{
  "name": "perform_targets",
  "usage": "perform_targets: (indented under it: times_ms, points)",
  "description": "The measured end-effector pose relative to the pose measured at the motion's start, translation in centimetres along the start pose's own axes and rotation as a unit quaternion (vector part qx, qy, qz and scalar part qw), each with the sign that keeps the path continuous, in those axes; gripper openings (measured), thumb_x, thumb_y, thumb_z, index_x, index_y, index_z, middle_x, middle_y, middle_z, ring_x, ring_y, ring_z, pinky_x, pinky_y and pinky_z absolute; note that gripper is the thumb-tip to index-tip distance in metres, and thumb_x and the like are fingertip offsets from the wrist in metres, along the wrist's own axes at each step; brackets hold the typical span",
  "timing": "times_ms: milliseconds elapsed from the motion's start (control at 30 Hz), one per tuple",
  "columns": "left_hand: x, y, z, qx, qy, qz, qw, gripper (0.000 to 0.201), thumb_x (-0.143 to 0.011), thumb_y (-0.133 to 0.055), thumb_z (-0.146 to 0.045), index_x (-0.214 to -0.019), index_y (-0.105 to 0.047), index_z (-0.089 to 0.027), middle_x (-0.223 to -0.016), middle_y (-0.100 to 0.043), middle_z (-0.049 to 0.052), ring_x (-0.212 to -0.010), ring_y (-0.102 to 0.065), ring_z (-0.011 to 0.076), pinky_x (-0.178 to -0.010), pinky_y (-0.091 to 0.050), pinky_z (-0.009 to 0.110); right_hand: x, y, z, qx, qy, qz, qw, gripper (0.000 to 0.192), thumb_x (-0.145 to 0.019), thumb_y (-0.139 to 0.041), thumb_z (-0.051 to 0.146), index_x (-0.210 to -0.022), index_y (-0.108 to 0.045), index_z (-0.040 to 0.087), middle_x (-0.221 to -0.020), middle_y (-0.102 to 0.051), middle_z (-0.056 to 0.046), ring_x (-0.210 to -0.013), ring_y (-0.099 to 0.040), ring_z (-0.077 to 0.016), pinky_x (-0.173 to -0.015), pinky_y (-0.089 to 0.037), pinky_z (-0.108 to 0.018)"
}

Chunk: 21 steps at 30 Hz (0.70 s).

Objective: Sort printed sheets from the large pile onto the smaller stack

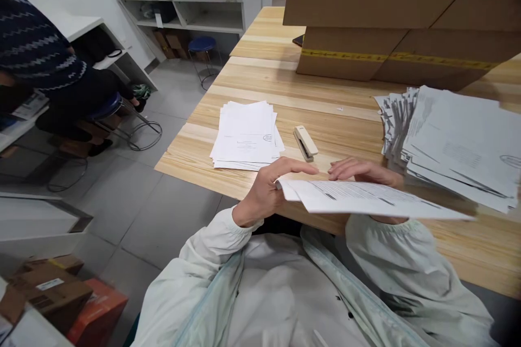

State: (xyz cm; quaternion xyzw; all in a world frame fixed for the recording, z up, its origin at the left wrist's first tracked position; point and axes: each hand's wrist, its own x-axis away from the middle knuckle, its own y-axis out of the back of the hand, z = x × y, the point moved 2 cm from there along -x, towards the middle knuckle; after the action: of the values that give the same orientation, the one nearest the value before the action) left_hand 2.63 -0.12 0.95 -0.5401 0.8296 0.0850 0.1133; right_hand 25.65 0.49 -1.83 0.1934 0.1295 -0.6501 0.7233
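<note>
Head view, read from left to right: a person (pixel 40 49) in a patterned top sits well apart from the wooden table (pixel 228 78). Near the table's edge lies a squared, shorter stack of papers (pixel 244 133), its top sheet bearing an oval mark. Beside it, the left hand (pixel 266 187) grips the held sheets (pixel 362 195) at their left edge, between thumb and fingers; the sheets are raised and tilted above the table's near edge. Beyond the hands rests a stapler (pixel 305 142), untouched. The right hand (pixel 362 169) lies behind the sheets, fingers extended; because the paper hides much of it, whether its grip closes on them cannot be told. Farther right, in front of a cardboard box (pixel 345 54), stands a taller, looser paper pile (pixel 459 135). By this arrangement, the paperwork appears partway through: one set is in hand, unplaced, while which stack, if either, is finished is unclear, as is whether the set is stapled.
</note>
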Motion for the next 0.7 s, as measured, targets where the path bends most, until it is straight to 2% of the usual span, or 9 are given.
perform_targets:
  times_ms: [67,167,267,333,433,500,567,633,700]
  points:
    - [0.3,-0.1,1.5,-0.016,0.002,-0.029,0.999,0.033,-0.085,-0.069,-0.049,-0.103,-0.075,-0.022,-0.104,-0.073,0.010,-0.099,-0.065,0.0249,-0.091,-0.049,0.036,0.6,-0.8,0.2,-0.029,0.008,0.009,0.999,0.037,-0.075,-0.074,0.061,-0.082,-0.077,0.025,-0.077,-0.074,-0.007,-0.077,-0.068,-0.0243,-0.080,-0.055,-0.043]
    - [0.4,-0.6,2.4,-0.005,0.005,-0.052,0.999,0.026,-0.080,-0.075,-0.043,-0.093,-0.072,-0.020,-0.094,-0.070,0.008,-0.090,-0.063,0.0208,-0.084,-0.048,0.033,0.9,-1.4,0.5,-0.030,-0.012,-0.008,0.999,0.022,-0.075,-0.080,0.046,-0.081,-0.075,0.025,-0.077,-0.073,-0.006,-0.074,-0.067,-0.0226,-0.071,-0.053,-0.039]
    - [0.1,-1.4,1.8,0.007,-0.006,-0.065,0.998,0.022,-0.077,-0.079,-0.039,-0.081,-0.069,-0.020,-0.082,-0.066,0.004,-0.079,-0.061,0.0176,-0.077,-0.047,0.032,0.7,-1.6,1.0,-0.031,0.005,0.001,1.000,0.012,-0.076,-0.082,0.035,-0.079,-0.074,0.026,-0.073,-0.071,-0.004,-0.068,-0.064,-0.0203,-0.062,-0.050,-0.035]
    - [-0.3,-2.0,1.1,0.007,-0.019,-0.085,0.996,0.021,-0.078,-0.079,-0.038,-0.076,-0.068,-0.020,-0.077,-0.064,0.002,-0.074,-0.059,0.0163,-0.072,-0.046,0.032,0.3,-1.6,1.6,-0.042,0.039,-0.017,0.998,0.007,-0.079,-0.079,0.031,-0.077,-0.074,0.027,-0.069,-0.070,-0.002,-0.063,-0.062,-0.0187,-0.059,-0.047,-0.035]
    - [-0.9,-2.5,-0.2,0.018,-0.061,-0.110,0.992,0.020,-0.080,-0.077,-0.038,-0.074,-0.069,-0.021,-0.074,-0.063,0.001,-0.071,-0.058,0.0156,-0.068,-0.046,0.032,-0.2,-1.1,2.6,-0.049,0.088,-0.051,0.994,0.007,-0.077,-0.081,0.030,-0.075,-0.074,0.029,-0.065,-0.069,0.000,-0.059,-0.060,-0.0187,-0.058,-0.047,-0.036]
    - [-1.2,-2.4,-1.2,0.043,-0.104,-0.115,0.987,0.016,-0.081,-0.076,-0.036,-0.077,-0.070,-0.022,-0.075,-0.064,0.000,-0.071,-0.059,0.0151,-0.068,-0.047,0.032,-0.3,-0.6,2.7,-0.036,0.096,-0.038,0.994,0.015,-0.070,-0.086,0.027,-0.082,-0.076,0.031,-0.072,-0.072,0.000,-0.066,-0.064,-0.0205,-0.063,-0.050,-0.037]
    - [-1.5,-2.0,-2.0,0.065,-0.147,-0.115,0.980,0.012,-0.082,-0.076,-0.032,-0.079,-0.070,-0.023,-0.075,-0.065,0.000,-0.071,-0.060,0.0139,-0.067,-0.047,0.030,0.0,-0.1,2.0,-0.005,0.066,0.000,0.998,0.026,-0.066,-0.088,0.024,-0.089,-0.077,0.031,-0.082,-0.074,0.001,-0.075,-0.068,-0.0218,-0.069,-0.053,-0.037]
    - [-1.7,-1.7,-2.4,0.063,-0.165,-0.111,0.978,0.012,-0.081,-0.077,-0.030,-0.079,-0.069,-0.023,-0.076,-0.066,-0.001,-0.072,-0.061,0.0130,-0.068,-0.047,0.029,0.8,0.1,0.5,0.027,0.009,0.024,0.999,0.021,-0.069,-0.085,0.023,-0.088,-0.077,0.030,-0.085,-0.075,0.001,-0.078,-0.069,-0.0209,-0.069,-0.054,-0.035]
    - [-1.7,-1.5,-2.0,0.049,-0.149,-0.107,0.982,0.014,-0.080,-0.079,-0.030,-0.078,-0.068,-0.022,-0.078,-0.066,-0.001,-0.073,-0.061,0.0128,-0.069,-0.047,0.029,1.7,0.1,-1.1,0.044,-0.046,-0.007,0.998,0.013,-0.073,-0.082,0.026,-0.085,-0.076,0.028,-0.085,-0.075,0.001,-0.078,-0.068,-0.0200,-0.070,-0.055,-0.035]
